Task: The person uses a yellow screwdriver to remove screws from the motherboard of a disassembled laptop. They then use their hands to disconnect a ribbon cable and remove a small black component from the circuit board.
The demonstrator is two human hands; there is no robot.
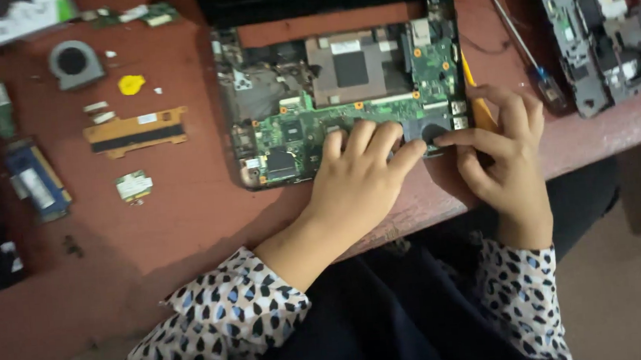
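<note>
My left hand [362,177] lies flat on the front edge of the opened laptop base [341,96], fingers spread loose and resting on the green circuit board [331,123], gripping nothing. My right hand [507,156] sits just beside it at the base's front right corner; the forefinger and thumb are drawn together at a dark round part [432,131] on the board's right end, though I cannot tell whether they actually pinch it or only press against it (the fingertips cover the spot). The other fingers of that hand curl over a yellow pry tool [481,108] that lies along the right side of the base.

The base sits near the front edge of the reddish-brown table [188,227], its screen part dark at the top. To the right of my right hand lies a screwdriver [526,49] with a blue handle, slanted, and beyond it a stripped black casing part [599,29]. Well to the left of the base lie a tan flat bracket [137,131], a small green card [134,185], a yellow round piece [131,84], a grey cooling fan [74,62] and a blue memory module [37,179], all apart from one another. My sleeves [225,322] are white with dark and blue spots
</note>
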